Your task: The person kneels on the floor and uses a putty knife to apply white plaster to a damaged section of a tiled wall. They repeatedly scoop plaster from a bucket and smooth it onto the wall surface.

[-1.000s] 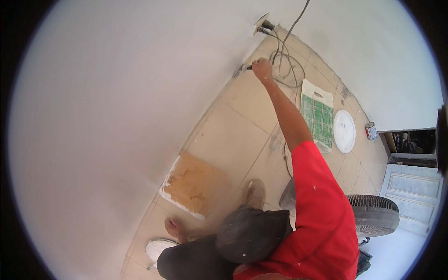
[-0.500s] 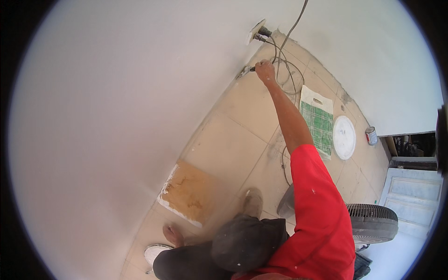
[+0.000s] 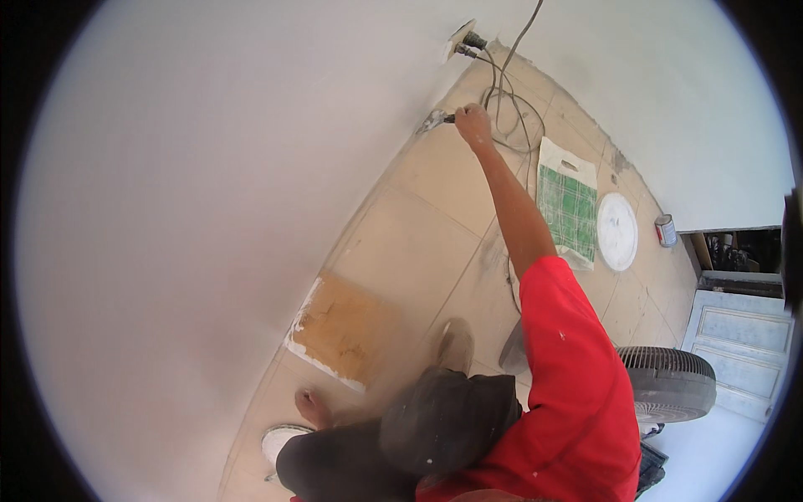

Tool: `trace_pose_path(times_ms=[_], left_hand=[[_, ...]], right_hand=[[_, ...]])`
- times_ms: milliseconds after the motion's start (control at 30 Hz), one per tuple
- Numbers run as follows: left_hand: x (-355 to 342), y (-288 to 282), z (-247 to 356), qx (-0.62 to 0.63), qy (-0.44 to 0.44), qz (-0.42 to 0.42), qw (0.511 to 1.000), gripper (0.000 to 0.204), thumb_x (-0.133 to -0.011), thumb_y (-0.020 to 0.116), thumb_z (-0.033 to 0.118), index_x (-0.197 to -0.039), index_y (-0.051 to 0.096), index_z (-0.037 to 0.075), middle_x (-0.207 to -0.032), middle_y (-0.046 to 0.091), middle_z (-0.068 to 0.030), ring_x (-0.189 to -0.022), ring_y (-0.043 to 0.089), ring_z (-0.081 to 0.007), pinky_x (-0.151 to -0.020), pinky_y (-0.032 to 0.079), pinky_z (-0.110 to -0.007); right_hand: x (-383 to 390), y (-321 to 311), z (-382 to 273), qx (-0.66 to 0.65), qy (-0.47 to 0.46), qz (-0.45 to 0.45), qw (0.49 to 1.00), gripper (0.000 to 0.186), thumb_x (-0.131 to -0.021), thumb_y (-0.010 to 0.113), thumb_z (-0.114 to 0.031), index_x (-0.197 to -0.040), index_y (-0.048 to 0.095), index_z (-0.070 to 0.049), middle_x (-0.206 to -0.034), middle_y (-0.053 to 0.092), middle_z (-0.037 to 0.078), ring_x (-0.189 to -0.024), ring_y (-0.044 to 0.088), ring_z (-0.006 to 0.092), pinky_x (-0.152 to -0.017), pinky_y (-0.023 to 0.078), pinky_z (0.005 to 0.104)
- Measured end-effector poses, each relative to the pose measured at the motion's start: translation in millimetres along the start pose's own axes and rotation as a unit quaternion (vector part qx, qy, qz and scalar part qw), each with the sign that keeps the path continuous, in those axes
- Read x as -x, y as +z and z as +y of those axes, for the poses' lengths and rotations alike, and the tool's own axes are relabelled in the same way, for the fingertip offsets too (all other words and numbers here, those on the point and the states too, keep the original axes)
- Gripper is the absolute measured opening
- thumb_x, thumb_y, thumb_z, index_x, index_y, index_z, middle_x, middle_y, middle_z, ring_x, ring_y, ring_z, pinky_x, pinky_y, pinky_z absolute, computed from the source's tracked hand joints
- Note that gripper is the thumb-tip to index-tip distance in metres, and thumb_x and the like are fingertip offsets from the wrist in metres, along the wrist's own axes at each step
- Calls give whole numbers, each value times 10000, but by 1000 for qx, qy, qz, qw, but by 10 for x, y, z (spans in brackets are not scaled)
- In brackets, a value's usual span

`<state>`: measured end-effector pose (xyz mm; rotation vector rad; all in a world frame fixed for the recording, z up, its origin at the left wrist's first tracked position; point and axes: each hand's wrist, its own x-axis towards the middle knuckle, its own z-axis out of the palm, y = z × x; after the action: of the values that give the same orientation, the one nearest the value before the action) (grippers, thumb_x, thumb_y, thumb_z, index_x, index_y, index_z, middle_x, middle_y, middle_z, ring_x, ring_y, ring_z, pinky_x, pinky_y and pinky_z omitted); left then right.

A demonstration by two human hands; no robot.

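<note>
My right hand (image 3: pixel 473 123), at the end of an outstretched arm, is closed round the dark handle of a putty knife (image 3: pixel 433 122). Its whitish, smeared blade lies at the foot of the white wall (image 3: pixel 201 167), by the floor edge. My left hand (image 3: pixel 311 407) is low at the left, beyond my dark-clothed knee, its fingers curled; what they hold, if anything, is hidden. Just beside it stands a white round container (image 3: pixel 276 442), partly covered by my leg. A brown board (image 3: pixel 347 326) with white-smeared edges lies on the floor against the wall.
Plugs (image 3: pixel 470 46) sit in a wall socket, with loose cables (image 3: pixel 523 125) trailing over the tiles (image 3: pixel 418 243). Right of my arm lie a green-and-white bag (image 3: pixel 567 205), a white round lid (image 3: pixel 617 233) and a small can (image 3: pixel 666 230). A black fan (image 3: pixel 669 385) stands behind my sleeve.
The putty knife has shifted slightly left along the wall base, showing more of its blade. The view has tilted a little, so the floor things sit higher. Both hands keep their hold.
</note>
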<state>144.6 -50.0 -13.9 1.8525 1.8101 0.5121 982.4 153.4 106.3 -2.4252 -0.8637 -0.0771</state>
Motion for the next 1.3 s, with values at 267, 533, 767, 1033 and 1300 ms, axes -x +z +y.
trace_pose_path(times_ms=[267, 533, 767, 1033, 1300], left_hand=[[-18, -26, -77, -29, 3, 29, 999, 260, -963, 525, 238, -919, 575, -13, -879, 577, -228, -882, 555, -445, -810, 422, -536], [0, -51, 9, -10, 8, 43, 999, 267, -952, 522, 242, -905, 584, -13, -876, 584, -233, -872, 554, -453, -783, 411, -548], [-9, 27, 45, 26, 9, 33, 999, 264, -949, 539, 240, -897, 577, -16, -872, 583, -235, -868, 554, -456, -782, 410, -552], [11, -91, -47, -5, 24, 69, 997, 236, -953, 552, 217, -914, 575, -15, -869, 573, -222, -857, 551, -442, -775, 418, -526], [46, -107, 50, 20, 15, 54, 998, 257, -943, 584, 258, -959, 622, 5, -916, 614, -192, -908, 574, -427, -824, 436, -528]], right_hand=[[1757, -712, -426, -153, 34, -137, 978, 321, -887, 746, -327, -1027, 773, -39, -1028, 766, 181, -959, 729, 360, -874, 558, 435], [2025, -314, -1137, -125, -194, -369, 900, 268, -858, 744, -310, -959, 774, -63, -878, 742, 132, -867, 697, 300, -799, 546, 391], [1517, -46, -819, -90, -174, -328, 924, 278, -828, 743, -327, -859, 750, -51, -853, 723, 146, -856, 693, 310, -770, 546, 420], [2239, -213, -1035, -186, 74, -217, 955, 285, -814, 694, -274, -826, 760, 3, -740, 711, 224, -716, 711, 365, -693, 554, 437], [2408, 116, -1130, -159, 124, -62, 978, 311, -827, 640, -233, -718, 710, 50, -713, 677, 285, -694, 693, 443, -683, 554, 482]])
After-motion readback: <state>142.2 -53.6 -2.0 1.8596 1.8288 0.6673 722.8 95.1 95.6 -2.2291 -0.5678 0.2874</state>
